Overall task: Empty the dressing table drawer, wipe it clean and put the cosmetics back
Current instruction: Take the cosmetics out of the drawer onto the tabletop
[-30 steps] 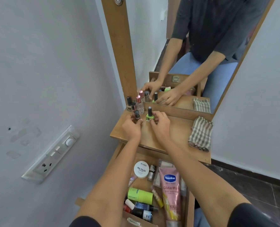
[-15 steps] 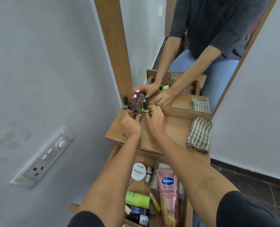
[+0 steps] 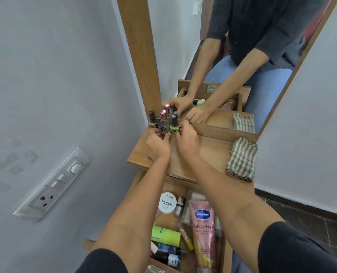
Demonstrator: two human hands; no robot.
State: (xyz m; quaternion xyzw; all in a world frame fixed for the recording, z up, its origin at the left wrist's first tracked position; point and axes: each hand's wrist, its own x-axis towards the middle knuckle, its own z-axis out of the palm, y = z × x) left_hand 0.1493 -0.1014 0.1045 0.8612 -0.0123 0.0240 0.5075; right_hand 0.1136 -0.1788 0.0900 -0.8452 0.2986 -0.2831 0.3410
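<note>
Several nail polish bottles (image 3: 164, 118) stand clustered at the back left corner of the dressing table top (image 3: 211, 152), against the mirror frame. My left hand (image 3: 157, 145) pinches the base of a dark nail polish bottle (image 3: 162, 127) at the front of that cluster. Beside it, my right hand (image 3: 185, 139) pinches a green nail polish bottle (image 3: 174, 128). Both bottles stand upright on the wood. Below my arms the drawer (image 3: 227, 251) is pulled open and holds a pink Vaseline tube (image 3: 204, 233), a white nail polish remover tub (image 3: 167, 202), a green tube (image 3: 166, 235) and dark bottles (image 3: 169, 254).
A folded striped cloth (image 3: 242, 159) lies at the right edge of the table top. The mirror (image 3: 232, 66) rises behind the table and reflects my arms. A switch and socket plate (image 3: 53, 184) is on the left wall, close to the table.
Both hands have slid the dark and green bottles back toward the mirror, up against the other bottles. The camera has tilted slightly.
</note>
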